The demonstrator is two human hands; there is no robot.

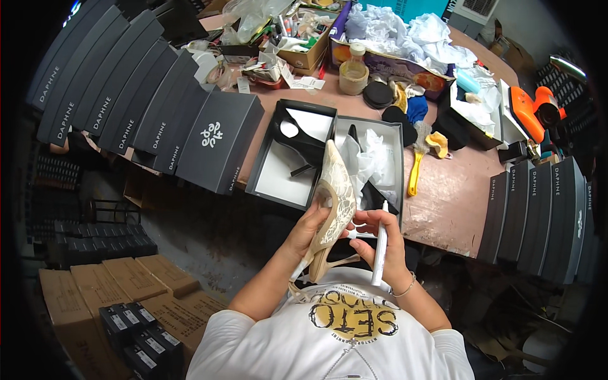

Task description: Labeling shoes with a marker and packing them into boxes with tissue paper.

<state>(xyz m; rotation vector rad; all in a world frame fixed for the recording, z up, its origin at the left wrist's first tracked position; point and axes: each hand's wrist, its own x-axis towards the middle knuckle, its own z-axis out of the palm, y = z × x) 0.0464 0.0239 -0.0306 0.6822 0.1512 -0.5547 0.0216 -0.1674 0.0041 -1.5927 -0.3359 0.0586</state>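
Note:
My left hand is wrapped round the side of a cream lace slingback shoe, its pointed toe facing away from me and its heel and strap hanging near my shirt. Close to the shoe's right side, my right hand grips a white marker pen held nearly upright. A small white piece, perhaps the pen's cap, shows at the right fingertips. Beyond the hands lies an open shoe box with a black heeled shoe in it. The box beside it holds white tissue paper and dark shoe parts.
Dark grey shoe boxes line the table's left side, and more boxes stand at the right. A yellow-handled brush, a jar and an orange heat-gun-like tool lie farther back. Brown cartons are stacked lower left.

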